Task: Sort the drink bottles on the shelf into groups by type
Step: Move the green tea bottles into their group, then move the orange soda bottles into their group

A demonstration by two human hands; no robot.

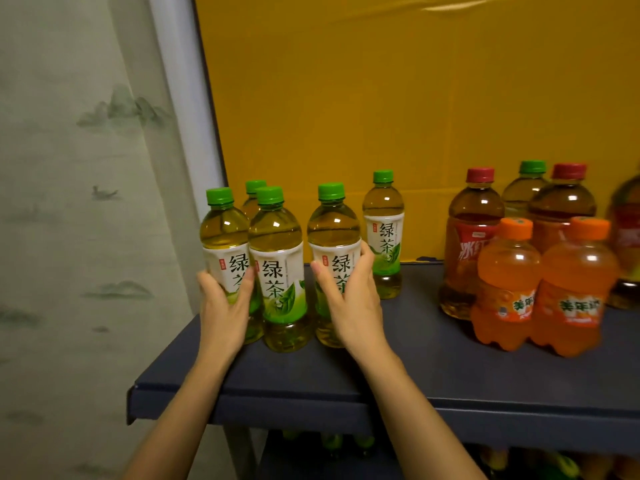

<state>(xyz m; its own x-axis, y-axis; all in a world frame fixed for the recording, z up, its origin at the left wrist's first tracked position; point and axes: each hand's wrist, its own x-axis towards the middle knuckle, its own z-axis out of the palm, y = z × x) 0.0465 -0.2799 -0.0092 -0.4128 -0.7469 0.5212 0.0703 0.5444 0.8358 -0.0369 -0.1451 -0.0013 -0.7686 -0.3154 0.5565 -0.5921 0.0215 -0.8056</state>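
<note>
On shelf (433, 358): left hand (223, 306) grasps front-left tea bottle (223, 233); right hand (349, 303), seemingly, grasps front-right tea bottle (332, 233).

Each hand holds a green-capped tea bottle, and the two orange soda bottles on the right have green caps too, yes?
No. The head view shows the soda bottles have orange caps. The left hand and right hand do each hold a green-capped tea bottle.

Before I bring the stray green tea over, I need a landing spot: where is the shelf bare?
The shelf is bare between the rear green tea bottle and the red-capped tea, and along the front edge. Crowded: green teas by the left hand and right hand; orange sodas at right.
</note>
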